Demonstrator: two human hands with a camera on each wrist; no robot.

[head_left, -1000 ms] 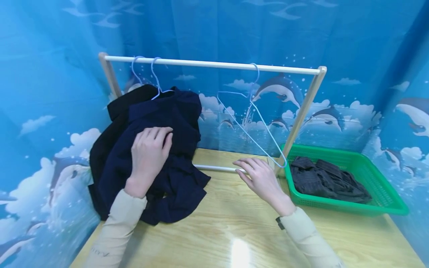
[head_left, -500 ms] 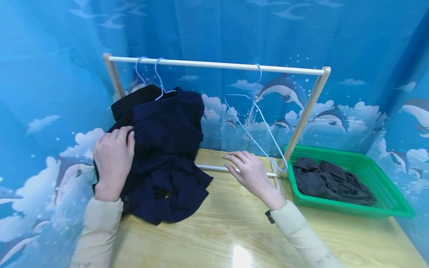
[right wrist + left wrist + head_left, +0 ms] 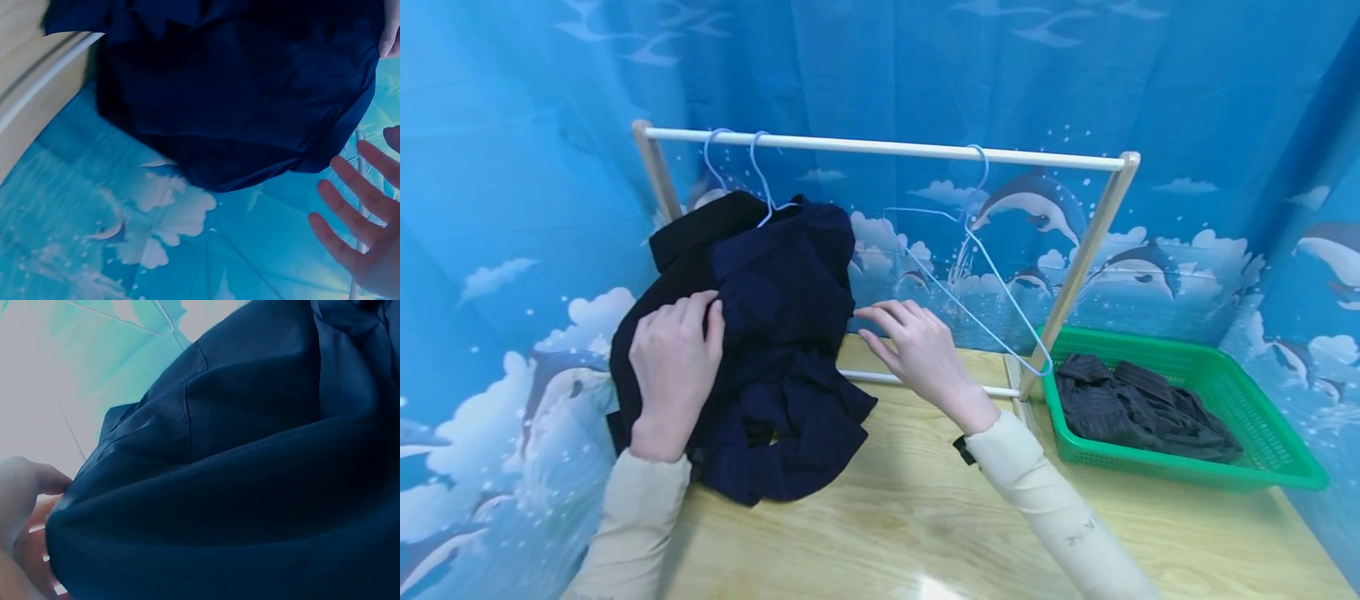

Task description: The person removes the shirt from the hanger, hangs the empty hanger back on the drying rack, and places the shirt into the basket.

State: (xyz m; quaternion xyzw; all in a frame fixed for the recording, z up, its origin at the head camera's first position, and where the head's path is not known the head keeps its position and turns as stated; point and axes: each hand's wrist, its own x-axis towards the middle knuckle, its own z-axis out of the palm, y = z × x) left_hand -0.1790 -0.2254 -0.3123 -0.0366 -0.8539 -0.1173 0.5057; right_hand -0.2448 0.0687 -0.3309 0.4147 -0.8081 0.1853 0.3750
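Observation:
A navy shirt [image 3: 775, 308] hangs from a light-purple wire hanger [image 3: 760, 179] on the rack. Behind it and to its left hangs a black garment [image 3: 700, 229], mostly covered. My left hand [image 3: 673, 367] pinches the left edge of the navy shirt; in the left wrist view, the thumb lies at the edge of dark cloth [image 3: 206, 475] with the fingers partly hidden behind it. My right hand [image 3: 913, 346] is beside the shirt's right edge, its fingers [image 3: 350, 203] spread and holding nothing in the right wrist view.
A bare wire hanger [image 3: 977, 283] hangs on the right of the rack's top bar [image 3: 880, 148]. A green basket [image 3: 1195, 479] with dark striped cloth [image 3: 1142, 417] stands on the wooden table [image 3: 880, 533]. A blue dolphin-print curtain [image 3: 880, 67] surrounds it.
My left hand moved left off the front of the navy shirt to its left edge, then slightly right. The right hand moved left, from near the bare hanger toward the shirt.

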